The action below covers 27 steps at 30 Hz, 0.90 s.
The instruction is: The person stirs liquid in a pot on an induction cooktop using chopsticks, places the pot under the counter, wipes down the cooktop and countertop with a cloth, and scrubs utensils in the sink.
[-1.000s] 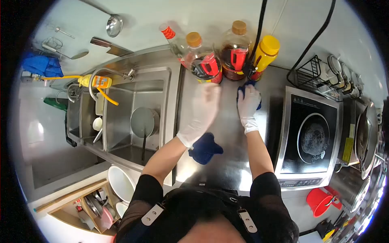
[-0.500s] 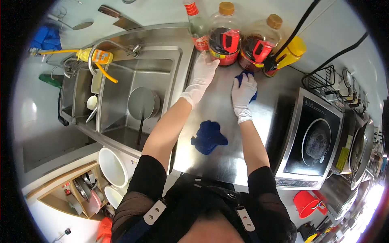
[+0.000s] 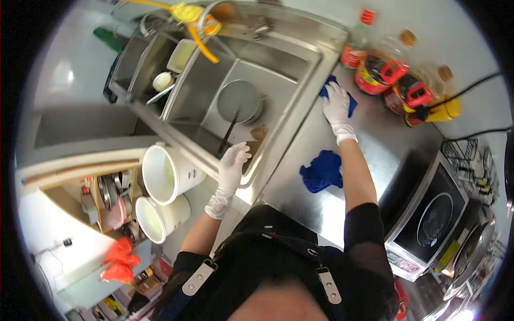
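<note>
My right hand (image 3: pixel 337 109), in a white glove, presses a dark blue cloth (image 3: pixel 352 105) onto the steel counter (image 3: pixel 289 176), just right of the sink edge and below the bottles. A second blue cloth (image 3: pixel 323 172) lies crumpled nearer to me. My left hand (image 3: pixel 232 166), gloved too, hovers over the front rim of the sink (image 3: pixel 300 115) with its fingers apart and nothing in it. Inside the basin stands a round pot (image 3: pixel 239 100) with a dark handle across it. A red-capped glass bottle (image 3: pixel 356 40) and a dark sauce jug (image 3: pixel 381 67) stand behind my right hand.
Another jug (image 3: pixel 415 91) and a yellow bottle (image 3: pixel 441 111) stand farther right. An induction cooker (image 3: pixel 428 214) sits at the right. White buckets (image 3: pixel 160 174) are below the sink at the left, beside an open cabinet (image 3: pixel 91 203). A black cable hangs at the right wall.
The view has swung left. My left hand has moved from near the bottles to the sink's front rim. My right hand has slid the cloth left across the counter, towards the sink.
</note>
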### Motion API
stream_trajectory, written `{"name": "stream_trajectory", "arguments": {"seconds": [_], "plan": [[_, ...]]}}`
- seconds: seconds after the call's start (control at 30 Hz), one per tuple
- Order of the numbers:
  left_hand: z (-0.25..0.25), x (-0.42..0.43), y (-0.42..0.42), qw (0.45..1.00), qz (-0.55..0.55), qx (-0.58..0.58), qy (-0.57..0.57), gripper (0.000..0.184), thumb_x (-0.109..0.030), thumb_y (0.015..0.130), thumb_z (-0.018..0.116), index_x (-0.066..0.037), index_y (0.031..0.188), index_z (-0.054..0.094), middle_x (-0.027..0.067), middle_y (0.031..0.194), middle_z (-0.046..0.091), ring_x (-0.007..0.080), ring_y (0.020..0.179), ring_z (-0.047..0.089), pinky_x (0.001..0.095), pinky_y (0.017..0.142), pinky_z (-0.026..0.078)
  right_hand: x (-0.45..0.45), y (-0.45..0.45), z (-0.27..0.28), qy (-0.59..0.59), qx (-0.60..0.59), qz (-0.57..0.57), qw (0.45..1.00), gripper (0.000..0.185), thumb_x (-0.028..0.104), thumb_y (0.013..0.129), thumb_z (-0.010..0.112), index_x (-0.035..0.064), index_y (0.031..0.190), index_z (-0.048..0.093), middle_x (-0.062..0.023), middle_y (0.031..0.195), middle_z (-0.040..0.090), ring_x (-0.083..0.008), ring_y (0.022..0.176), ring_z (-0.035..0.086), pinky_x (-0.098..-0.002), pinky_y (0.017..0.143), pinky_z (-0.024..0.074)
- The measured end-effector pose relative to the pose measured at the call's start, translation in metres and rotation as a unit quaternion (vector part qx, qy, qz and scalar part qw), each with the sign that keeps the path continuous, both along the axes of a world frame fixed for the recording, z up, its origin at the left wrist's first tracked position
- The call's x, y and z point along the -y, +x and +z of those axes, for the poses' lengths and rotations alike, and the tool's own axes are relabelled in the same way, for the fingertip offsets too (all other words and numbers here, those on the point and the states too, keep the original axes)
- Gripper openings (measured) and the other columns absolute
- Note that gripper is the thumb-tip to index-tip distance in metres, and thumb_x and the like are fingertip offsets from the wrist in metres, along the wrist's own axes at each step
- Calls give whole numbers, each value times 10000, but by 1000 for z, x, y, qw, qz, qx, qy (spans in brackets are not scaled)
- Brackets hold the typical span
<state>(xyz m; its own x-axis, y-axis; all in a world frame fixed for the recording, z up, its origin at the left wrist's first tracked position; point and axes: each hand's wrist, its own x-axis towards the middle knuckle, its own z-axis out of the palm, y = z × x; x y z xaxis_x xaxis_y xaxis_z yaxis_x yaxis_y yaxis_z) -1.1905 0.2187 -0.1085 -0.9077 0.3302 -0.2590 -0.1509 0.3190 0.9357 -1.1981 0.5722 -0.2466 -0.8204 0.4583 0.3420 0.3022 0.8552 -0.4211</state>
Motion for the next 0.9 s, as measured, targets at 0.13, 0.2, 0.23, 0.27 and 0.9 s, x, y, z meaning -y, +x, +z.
{"name": "stream_trajectory", "arguments": {"seconds": [0.13, 0.2, 0.23, 0.27, 0.9], "plan": [[0, 80, -30, 996, 47, -46, -53, 285, -116, 944, 529, 25, 1190, 559, 93, 1069, 632, 144, 928, 607, 272, 864, 467, 57, 31, 16, -30, 9, 43, 999, 389, 40, 673, 624, 59, 1061, 619, -123, 1159, 595, -351, 995, 547, -426, 903, 432], [-12, 118, -51, 994, 34, -79, -69, 291, -115, 929, 549, 16, 1187, 573, 99, 1066, 641, 145, 959, 612, 270, 867, 466, 76, 53, 20, -26, -4, 64, 998, 388, 31, 669, 627, 69, 1055, 618, -125, 1150, 602, -354, 983, 553, -433, 901, 436], [-13, 135, -61, 995, 26, -71, -68, 299, -117, 925, 554, 14, 1193, 573, 103, 1067, 644, 145, 971, 612, 270, 869, 466, 84, 62, 25, -23, -5, 67, 997, 385, 31, 674, 628, 74, 1057, 617, -126, 1151, 603, -355, 987, 555, -435, 907, 435], [-14, 150, -71, 997, 21, -47, -51, 304, -118, 925, 555, 12, 1199, 571, 103, 1070, 646, 146, 975, 611, 271, 869, 465, 91, 71, 24, -8, 4, 52, 999, 401, 39, 680, 636, 75, 1079, 613, -130, 1162, 599, -352, 1005, 553, -429, 922, 430], [-27, 276, -207, 977, -61, 203, -18, 310, -258, 973, 513, -46, 785, 639, -12, 594, 532, 59, 492, 448, 211, 481, 372, 368, -18, 73, -218, 16, -26, 975, 173, 134, 877, 570, 39, 977, 674, -160, 984, 669, -333, 926, 639, -386, 828, 505]]}}
